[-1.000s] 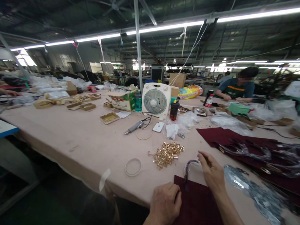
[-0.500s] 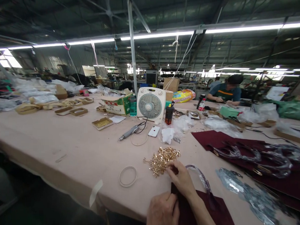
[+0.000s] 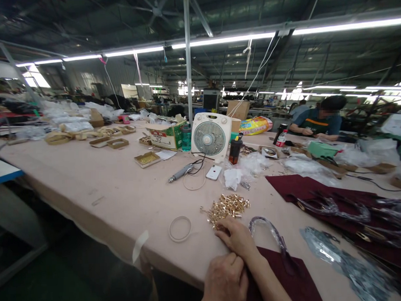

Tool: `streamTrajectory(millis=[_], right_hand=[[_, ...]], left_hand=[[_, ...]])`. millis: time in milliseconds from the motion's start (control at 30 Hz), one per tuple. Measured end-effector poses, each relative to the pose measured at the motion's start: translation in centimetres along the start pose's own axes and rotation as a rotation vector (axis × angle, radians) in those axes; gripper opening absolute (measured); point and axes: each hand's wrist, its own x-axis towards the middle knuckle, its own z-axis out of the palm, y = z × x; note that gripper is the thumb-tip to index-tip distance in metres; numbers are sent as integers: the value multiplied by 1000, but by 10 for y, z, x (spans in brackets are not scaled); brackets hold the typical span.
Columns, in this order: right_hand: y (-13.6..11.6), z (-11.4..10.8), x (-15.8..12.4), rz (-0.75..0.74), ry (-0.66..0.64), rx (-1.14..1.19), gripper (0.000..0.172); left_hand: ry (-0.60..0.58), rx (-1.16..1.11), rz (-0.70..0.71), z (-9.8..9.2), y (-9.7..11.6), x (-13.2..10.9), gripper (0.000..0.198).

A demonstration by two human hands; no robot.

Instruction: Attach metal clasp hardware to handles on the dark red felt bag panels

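Right hand point(image 3: 235, 237) has left the plastic-wrapped handle point(image 3: 272, 231), where it was a second ago, for the near edge of the heap of gold-coloured fasteners point(image 3: 230, 205). Handle, narrow and bent then, now makes a wide arch.

Writing: white box fan point(image 3: 209, 137) has a small mark at top centre, too small to read. Green-and-white carton point(image 3: 165, 136) carries red panels with print, not legible at this range. Bottle with a red label point(image 3: 281, 139) near the far side; pale lettering, unreadable. White phone point(image 3: 214, 172) shows a dark logo, shape unclear. Yellow bag point(image 3: 255, 125) printed in several colours; no word made out.

Fingers, right: bent downward, forefinger and thumb slightly parted at the fasteners. Cannot tell whether a piece is pinched. Left hand point(image 3: 224, 279): fingers curled in, knuckles up, just beside the right wrist; whatever is inside the curl is hidden.

Maroon panel point(image 3: 290, 279) lies at the near edge of the bench point(image 3: 106, 184), partly under the right forearm, handle extending past its far edge. Pale ring point(image 3: 180, 228) flat, left of the fasteners. Grey power driver point(image 3: 180, 173) farther back, left of the phone. More maroon pieces point(image 3: 320, 190) with wrapped handles to the right. Co-worker point(image 3: 318, 122) across, head bent, both hands low.
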Motion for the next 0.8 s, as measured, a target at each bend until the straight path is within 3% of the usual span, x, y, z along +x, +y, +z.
streamTrajectory(millis=[133,467,600,800], right_hand=[[4,2,-2,-21,59,81,7],[-4,-8,-7,-87,244,326,15],[-9,-26,-22,1,311,465,21],[4,-49,-68,209,283,688,29]], left_hand=[[-25,-3,-14,-3,1,1,12],[-100,-37,-53,-3,1,1,16],[-116,-141,-141,-10,1,6,19],[-56,-452,-375,-24,1,17,28]])
